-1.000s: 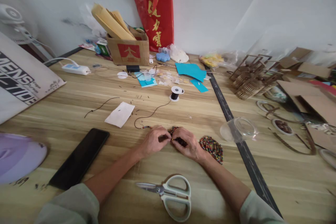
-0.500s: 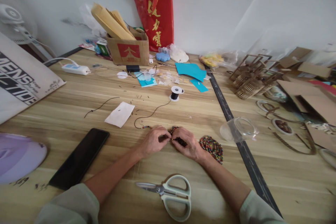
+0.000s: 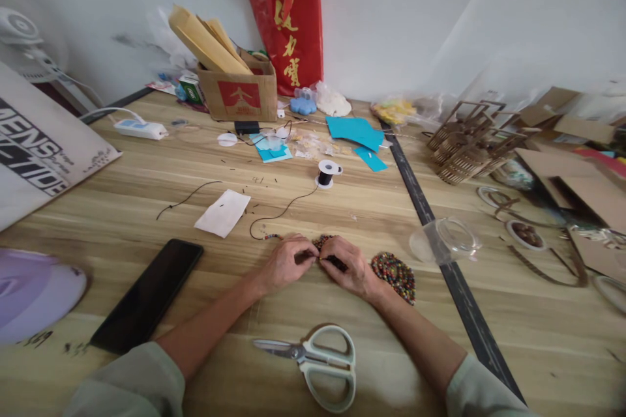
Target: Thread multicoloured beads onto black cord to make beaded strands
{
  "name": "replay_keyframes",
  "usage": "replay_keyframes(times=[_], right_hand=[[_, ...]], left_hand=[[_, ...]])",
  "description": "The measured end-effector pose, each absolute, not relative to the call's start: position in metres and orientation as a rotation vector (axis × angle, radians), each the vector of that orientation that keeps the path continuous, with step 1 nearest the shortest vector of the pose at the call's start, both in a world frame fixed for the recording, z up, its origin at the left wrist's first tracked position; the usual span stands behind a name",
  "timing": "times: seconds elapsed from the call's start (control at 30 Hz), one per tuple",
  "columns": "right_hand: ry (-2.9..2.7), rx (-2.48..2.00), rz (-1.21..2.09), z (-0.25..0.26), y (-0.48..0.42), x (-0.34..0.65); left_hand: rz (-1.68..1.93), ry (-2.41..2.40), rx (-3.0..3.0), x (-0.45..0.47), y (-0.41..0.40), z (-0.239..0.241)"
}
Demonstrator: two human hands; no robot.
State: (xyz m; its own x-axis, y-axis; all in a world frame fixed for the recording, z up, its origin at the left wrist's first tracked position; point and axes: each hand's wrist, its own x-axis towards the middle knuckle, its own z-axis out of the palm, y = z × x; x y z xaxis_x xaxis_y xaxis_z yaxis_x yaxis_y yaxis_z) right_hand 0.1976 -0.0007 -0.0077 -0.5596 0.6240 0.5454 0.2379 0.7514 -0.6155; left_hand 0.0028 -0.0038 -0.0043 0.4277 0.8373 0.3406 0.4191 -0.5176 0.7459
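Both my hands meet over the wooden table, fingertips together in a pinch. My left hand (image 3: 289,262) is closed on the black cord (image 3: 288,208), whose end with a short row of colored beads (image 3: 272,236) runs in beneath it. My right hand (image 3: 348,265) pinches a tiny yellowish bead against the left fingertips; fingers partly hide it. Loose dark and colored beads (image 3: 323,240) lie under and behind the right hand. Beside the right wrist rests a coiled strand of multicolored beads (image 3: 394,277). The cord leads back to a white spool (image 3: 328,174) standing upright.
Scissors with pale handles (image 3: 330,368) lie in front of my hands. To the left are a black phone (image 3: 149,296) and white paper (image 3: 223,213). A clear plastic cup (image 3: 443,240) lies on its side at right, before small woven baskets (image 3: 464,150). A cardboard box (image 3: 239,94) stands behind.
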Motion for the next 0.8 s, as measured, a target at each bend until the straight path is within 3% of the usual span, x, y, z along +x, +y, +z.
replay_keyframes(times=[0.8], right_hand=[[-2.180,-0.670,0.630,-0.0058,-0.0010,0.1983]], left_hand=[[0.941,1.069,2.121,0.0028,-0.0046,-0.0004]])
